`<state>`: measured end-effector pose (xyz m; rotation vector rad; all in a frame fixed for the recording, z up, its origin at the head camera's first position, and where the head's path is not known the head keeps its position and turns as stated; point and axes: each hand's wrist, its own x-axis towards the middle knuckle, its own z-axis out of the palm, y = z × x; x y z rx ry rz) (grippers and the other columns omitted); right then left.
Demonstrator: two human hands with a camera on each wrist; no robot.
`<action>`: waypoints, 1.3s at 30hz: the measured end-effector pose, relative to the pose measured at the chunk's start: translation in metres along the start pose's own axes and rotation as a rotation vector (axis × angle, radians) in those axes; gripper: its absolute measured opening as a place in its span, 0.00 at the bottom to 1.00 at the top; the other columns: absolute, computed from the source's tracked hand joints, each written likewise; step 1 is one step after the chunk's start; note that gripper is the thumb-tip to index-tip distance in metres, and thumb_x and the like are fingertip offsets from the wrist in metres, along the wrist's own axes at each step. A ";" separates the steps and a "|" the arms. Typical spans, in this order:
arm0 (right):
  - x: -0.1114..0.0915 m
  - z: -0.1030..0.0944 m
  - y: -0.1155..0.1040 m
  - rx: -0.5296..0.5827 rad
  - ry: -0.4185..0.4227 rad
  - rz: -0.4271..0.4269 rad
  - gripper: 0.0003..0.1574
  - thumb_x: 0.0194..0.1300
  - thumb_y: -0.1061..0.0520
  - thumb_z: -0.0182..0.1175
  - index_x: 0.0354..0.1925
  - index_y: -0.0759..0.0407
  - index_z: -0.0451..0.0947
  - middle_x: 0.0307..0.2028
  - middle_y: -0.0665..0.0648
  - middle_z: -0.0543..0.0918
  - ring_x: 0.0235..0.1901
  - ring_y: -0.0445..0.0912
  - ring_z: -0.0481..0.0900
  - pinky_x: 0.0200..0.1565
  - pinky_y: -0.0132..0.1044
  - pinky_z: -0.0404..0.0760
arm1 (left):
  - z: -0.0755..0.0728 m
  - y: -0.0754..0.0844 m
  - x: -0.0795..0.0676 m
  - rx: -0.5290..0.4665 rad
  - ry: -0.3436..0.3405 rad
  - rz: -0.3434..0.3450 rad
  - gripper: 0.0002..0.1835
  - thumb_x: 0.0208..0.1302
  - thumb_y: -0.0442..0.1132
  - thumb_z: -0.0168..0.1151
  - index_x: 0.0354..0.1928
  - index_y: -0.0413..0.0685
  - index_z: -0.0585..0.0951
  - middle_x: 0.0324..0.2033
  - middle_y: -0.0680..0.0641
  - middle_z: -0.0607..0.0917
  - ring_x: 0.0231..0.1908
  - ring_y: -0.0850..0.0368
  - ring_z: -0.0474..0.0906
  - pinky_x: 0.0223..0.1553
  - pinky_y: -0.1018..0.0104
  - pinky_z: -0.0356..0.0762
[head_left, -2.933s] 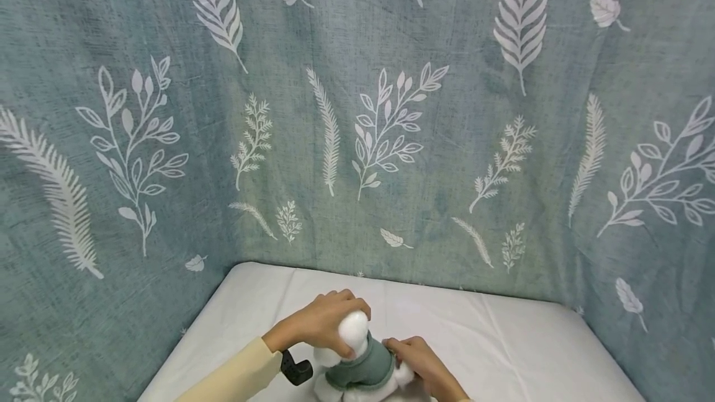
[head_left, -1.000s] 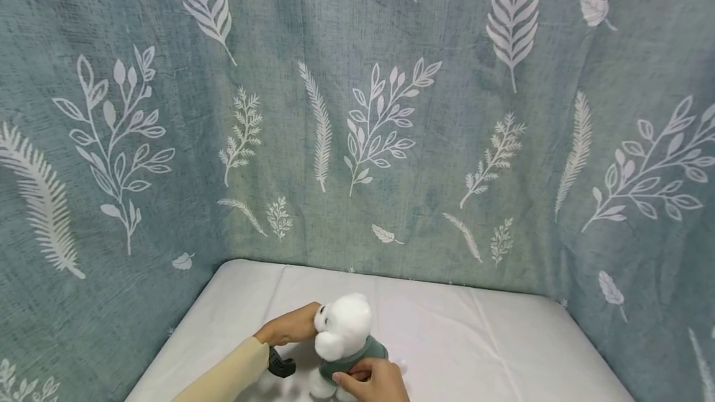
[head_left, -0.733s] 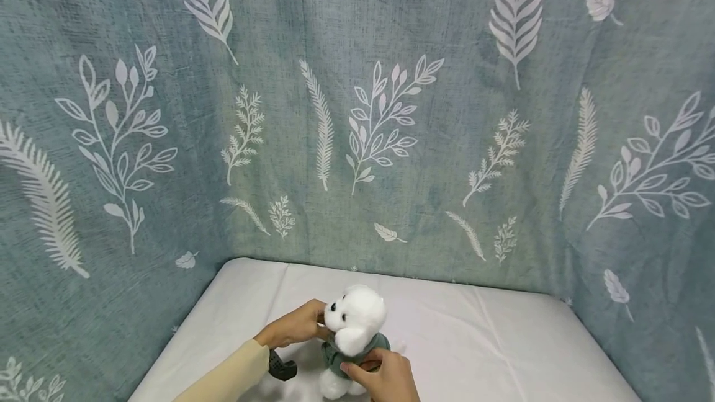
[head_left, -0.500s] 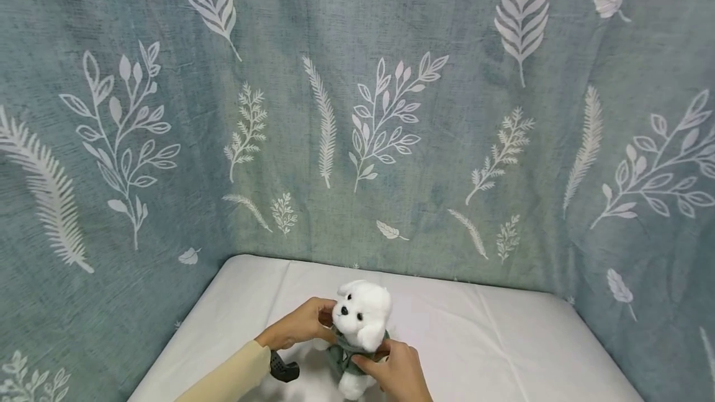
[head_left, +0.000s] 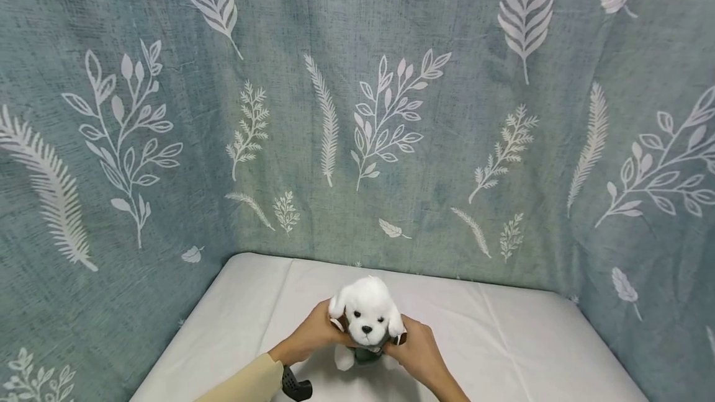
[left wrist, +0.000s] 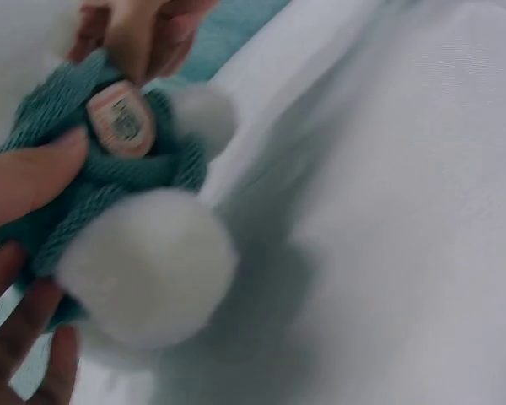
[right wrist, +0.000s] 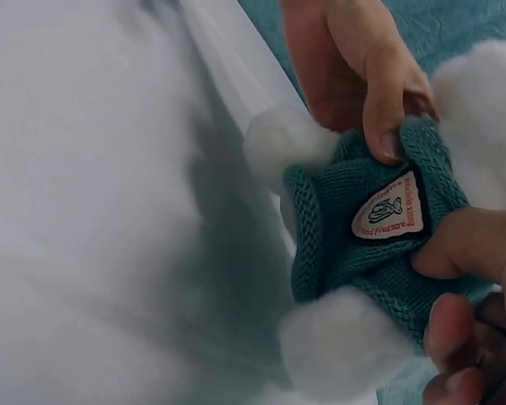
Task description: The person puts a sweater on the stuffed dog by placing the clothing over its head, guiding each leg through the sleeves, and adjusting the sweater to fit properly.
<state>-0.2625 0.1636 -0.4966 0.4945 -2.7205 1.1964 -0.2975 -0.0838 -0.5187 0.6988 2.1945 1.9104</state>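
A white plush dog (head_left: 371,299) in a green knitted sweater (right wrist: 346,190) faces the head camera, between both hands. My left hand (head_left: 317,334) grips its left-of-view side below the ear, with the thumb pressed into the sweater's front. On the opposite side my right hand (head_left: 419,349) grips it the same way, its thumb likewise on the front. A sewn label (left wrist: 122,120) shows on the chest between the thumbs. Fluffy white paws (left wrist: 156,266) stick out of the sweater. The dog's back is hidden, and fingers behind it are partly covered.
A white-covered table (head_left: 268,303) lies under the dog, with a soft shadow on it. Blue-green curtains (head_left: 346,141) with white leaf prints stand behind and at both sides. A black wrist device (head_left: 296,386) sits below my left wrist.
The dog has turned from facing left to facing the camera. My left hand has gone from atop its head to its side. My right hand has moved from its rear to the other side.
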 end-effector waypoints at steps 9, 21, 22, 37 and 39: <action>0.006 -0.006 0.017 -0.005 0.052 -0.009 0.14 0.58 0.56 0.76 0.40 0.59 0.83 0.26 0.47 0.82 0.20 0.39 0.79 0.23 0.34 0.78 | 0.022 -0.003 0.007 0.143 0.159 0.017 0.40 0.49 0.45 0.85 0.66 0.63 0.76 0.56 0.59 0.82 0.59 0.56 0.77 0.62 0.49 0.73; 0.005 0.009 0.036 0.008 -0.001 0.089 0.19 0.52 0.60 0.70 0.44 0.61 0.83 0.25 0.46 0.80 0.20 0.42 0.75 0.22 0.35 0.75 | 0.023 -0.020 0.006 0.193 0.154 -0.021 0.41 0.48 0.44 0.84 0.66 0.59 0.76 0.58 0.58 0.81 0.60 0.54 0.75 0.64 0.45 0.70; 0.004 0.010 0.037 0.014 -0.005 0.092 0.20 0.51 0.61 0.70 0.45 0.62 0.83 0.24 0.47 0.80 0.19 0.42 0.75 0.21 0.35 0.75 | 0.023 -0.021 0.005 0.182 0.150 -0.019 0.41 0.49 0.44 0.84 0.66 0.59 0.76 0.59 0.58 0.81 0.61 0.54 0.75 0.65 0.44 0.69; 0.001 -0.007 0.042 0.005 -0.015 0.110 0.30 0.57 0.49 0.77 0.55 0.59 0.82 0.37 0.51 0.83 0.27 0.43 0.74 0.26 0.35 0.74 | 0.003 -0.016 0.010 0.419 0.092 0.096 0.34 0.50 0.46 0.83 0.59 0.56 0.78 0.46 0.57 0.80 0.46 0.57 0.77 0.49 0.59 0.75; -0.001 -0.014 0.044 -0.012 -0.003 0.118 0.32 0.57 0.49 0.78 0.57 0.57 0.82 0.44 0.53 0.84 0.31 0.44 0.75 0.28 0.36 0.75 | -0.008 -0.011 0.007 0.506 0.085 0.130 0.29 0.54 0.46 0.81 0.57 0.55 0.79 0.43 0.56 0.79 0.43 0.54 0.77 0.44 0.62 0.75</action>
